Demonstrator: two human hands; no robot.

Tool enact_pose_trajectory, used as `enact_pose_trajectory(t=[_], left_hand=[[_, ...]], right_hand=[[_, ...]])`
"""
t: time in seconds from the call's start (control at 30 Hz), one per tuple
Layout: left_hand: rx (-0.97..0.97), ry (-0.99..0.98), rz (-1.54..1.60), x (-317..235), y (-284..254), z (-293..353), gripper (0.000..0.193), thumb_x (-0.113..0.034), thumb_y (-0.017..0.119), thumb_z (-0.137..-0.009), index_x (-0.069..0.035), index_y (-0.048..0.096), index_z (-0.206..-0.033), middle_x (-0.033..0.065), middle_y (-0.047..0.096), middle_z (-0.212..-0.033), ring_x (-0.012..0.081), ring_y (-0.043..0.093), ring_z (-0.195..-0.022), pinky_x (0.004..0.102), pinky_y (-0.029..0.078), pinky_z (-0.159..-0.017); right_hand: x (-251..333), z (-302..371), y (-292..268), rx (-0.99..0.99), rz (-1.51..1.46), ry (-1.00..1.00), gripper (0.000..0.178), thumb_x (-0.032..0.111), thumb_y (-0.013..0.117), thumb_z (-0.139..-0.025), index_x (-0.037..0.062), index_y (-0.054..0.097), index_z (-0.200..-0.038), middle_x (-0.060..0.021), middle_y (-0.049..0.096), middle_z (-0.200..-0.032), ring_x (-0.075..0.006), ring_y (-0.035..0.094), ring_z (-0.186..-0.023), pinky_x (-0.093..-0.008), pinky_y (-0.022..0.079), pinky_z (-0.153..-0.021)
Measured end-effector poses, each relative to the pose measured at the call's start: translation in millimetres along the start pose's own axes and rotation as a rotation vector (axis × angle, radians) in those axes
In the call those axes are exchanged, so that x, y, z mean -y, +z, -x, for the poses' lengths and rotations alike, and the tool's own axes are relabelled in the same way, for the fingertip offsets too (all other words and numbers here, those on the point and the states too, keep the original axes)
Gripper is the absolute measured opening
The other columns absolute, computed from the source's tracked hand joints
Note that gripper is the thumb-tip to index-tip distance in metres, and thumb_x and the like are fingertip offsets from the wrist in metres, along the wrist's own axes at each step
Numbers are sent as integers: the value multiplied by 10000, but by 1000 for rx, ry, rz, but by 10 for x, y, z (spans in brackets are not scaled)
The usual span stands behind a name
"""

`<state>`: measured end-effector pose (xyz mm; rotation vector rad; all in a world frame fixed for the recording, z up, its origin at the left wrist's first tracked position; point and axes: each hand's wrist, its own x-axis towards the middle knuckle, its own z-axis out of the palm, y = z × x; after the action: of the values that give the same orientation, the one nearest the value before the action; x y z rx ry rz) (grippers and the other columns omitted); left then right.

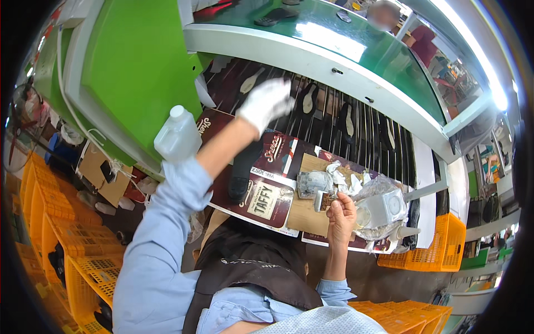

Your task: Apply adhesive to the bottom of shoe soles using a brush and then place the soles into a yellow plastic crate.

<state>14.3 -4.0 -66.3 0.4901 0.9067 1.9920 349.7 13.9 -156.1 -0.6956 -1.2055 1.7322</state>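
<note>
My left hand [268, 104], in a white glove, reaches over a rack of metal rods [328, 131]. Motion smears its fingers, and I cannot see whether anything is in them. Near it on the rods lies a dark shoe piece with a pale middle [250, 81]; others like it, including one dark shoe piece [309, 99], lie farther right. My bare right hand [340, 218] pinches a small tool with a pale shiny end and a brown part [321, 201] above a cardboard sheet [311, 221]. Below my left forearm rests a long black shoe piece [240, 181] on printed maroon cardboard [222, 196].
A translucent jug [177, 133] stands left, beside a green machine panel [136, 61]. Crumpled white wipes [340, 177] and a plastic-wrapped container [384, 209] lie right. A white frame beam [311, 51] crosses behind the rack. Orange crates [439, 245] flank me. Another person [424, 44] is beyond.
</note>
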Motion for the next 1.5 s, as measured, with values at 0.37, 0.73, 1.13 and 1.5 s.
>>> enact_pose_trajectory(t=[0.37, 0.73, 1.13, 1.5], left_hand=[[-199, 77, -1790, 721, -769, 2022, 895, -482, 776, -688, 15, 426, -1344, 293, 388, -1397, 444, 437, -1240, 460, 376, -1031], [-253, 306, -1762, 912, -919, 2060, 594, -350, 725, -775, 3, 544, -1217, 275, 522, -1278, 406, 564, -1098, 451, 476, -905], [-302, 312, -1461, 590, -782, 1829, 549, -165, 792, -744, 26, 566, -1208, 196, 581, -1217, 299, 546, -1163, 362, 407, -1008], [-409, -158, -424, 454, -1066, 1847, 447, 15, 662, -850, 89, 492, -1256, 159, 625, -1074, 199, 662, -845, 248, 549, -747]], right_hand=[[-9, 8, -324, -147, 79, 63, 211, 28, 644, -879, 8, 604, -1085, 17, 586, -783, -48, 499, -610, -169, 392, -539], [41, 96, -283, -105, 236, 63, 322, 10, 685, -845, -28, 605, -1155, -2, 620, -885, -58, 567, -770, -192, 470, -712], [555, 37, -895, -215, 1028, -309, 245, -16, 669, -801, -7, 661, -1046, -27, 616, -817, -91, 542, -674, -228, 460, -635], [458, -34, -940, -238, 1463, -259, 241, 88, 695, -795, 28, 656, -1024, -139, 642, -874, -267, 610, -656, -356, 493, -635]])
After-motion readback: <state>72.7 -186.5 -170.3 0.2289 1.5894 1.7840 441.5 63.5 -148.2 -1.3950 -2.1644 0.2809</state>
